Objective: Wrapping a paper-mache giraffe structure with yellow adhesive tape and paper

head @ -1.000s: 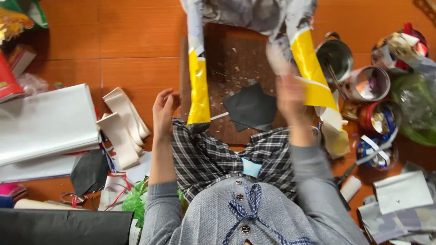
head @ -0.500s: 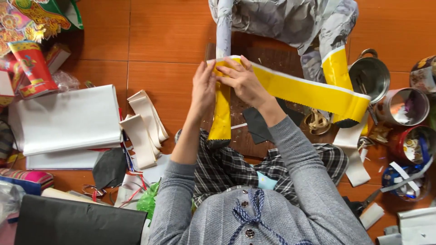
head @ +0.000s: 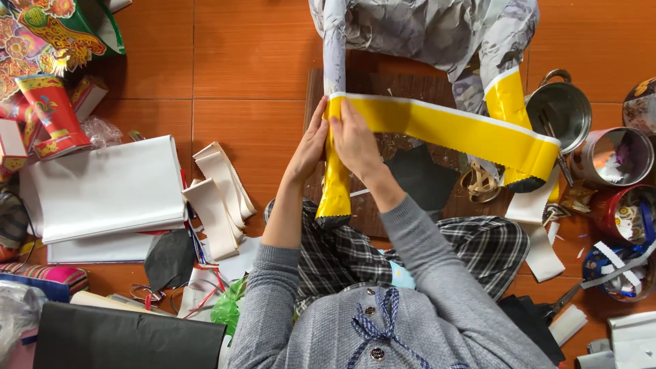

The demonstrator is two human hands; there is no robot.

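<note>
A grey paper figure [head: 424, 27] with yellow-wrapped legs stands on a dark board [head: 383, 82] in front of me. A long yellow paper band [head: 451, 130] with a white zigzag edge runs from the figure's left leg [head: 336, 184] across to its right leg [head: 509, 102]. My left hand [head: 311, 147] and my right hand [head: 352, 137] press the band's end against the left leg near its top. Both hands lie flat on the paper, fingers together.
White paper sheets [head: 102, 191] and cut white strips [head: 219, 198] lie to the left. Metal pot [head: 560, 109] and several tins [head: 615, 157] stand at the right. Black paper pieces [head: 171, 260], red printed paper items [head: 48, 109] and a black sheet [head: 123, 342] surround me.
My hands came together on the left leg and carried the yellow band across between the legs. Since half a second ago they have slid slightly down, flattening the band's end.
</note>
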